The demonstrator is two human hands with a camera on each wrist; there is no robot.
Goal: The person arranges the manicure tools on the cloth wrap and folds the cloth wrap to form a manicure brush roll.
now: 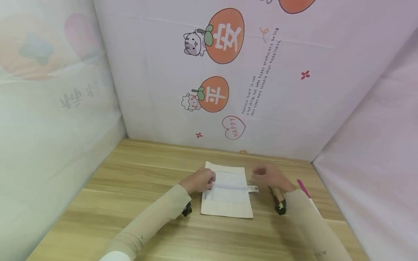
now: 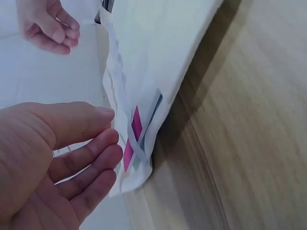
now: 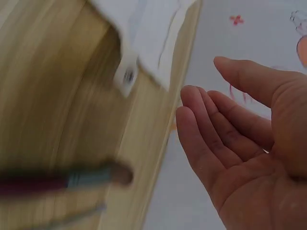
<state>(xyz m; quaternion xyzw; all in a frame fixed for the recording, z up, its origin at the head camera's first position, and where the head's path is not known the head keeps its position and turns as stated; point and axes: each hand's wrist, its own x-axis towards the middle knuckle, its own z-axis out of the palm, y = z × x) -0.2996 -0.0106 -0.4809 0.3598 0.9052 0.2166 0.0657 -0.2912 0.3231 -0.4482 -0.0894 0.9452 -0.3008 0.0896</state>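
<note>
A white fold-out case (image 1: 225,210) with a snap strap (image 1: 253,189) lies flat on the wooden table. My left hand (image 1: 200,180) is at its left edge, fingers loosely bent and thumb near the index fingertip, with nothing between them. Beside those fingertips, a pink piece (image 2: 136,123) and a thin metallic strip (image 2: 156,108) stick out of the case's pocket in the left wrist view. My right hand (image 1: 269,177) hovers right of the strap, relaxed and holding nothing. Below it, a blurred brush (image 3: 91,177) with a dark red handle shows in the right wrist view.
A pink-ended slim tool (image 1: 303,188) lies to the right, partly hidden by the right sleeve. Another thin tool (image 3: 72,218) lies near the brush. Printed white cloth walls (image 1: 163,90) stand around the wooden table (image 1: 130,174) at the back and sides.
</note>
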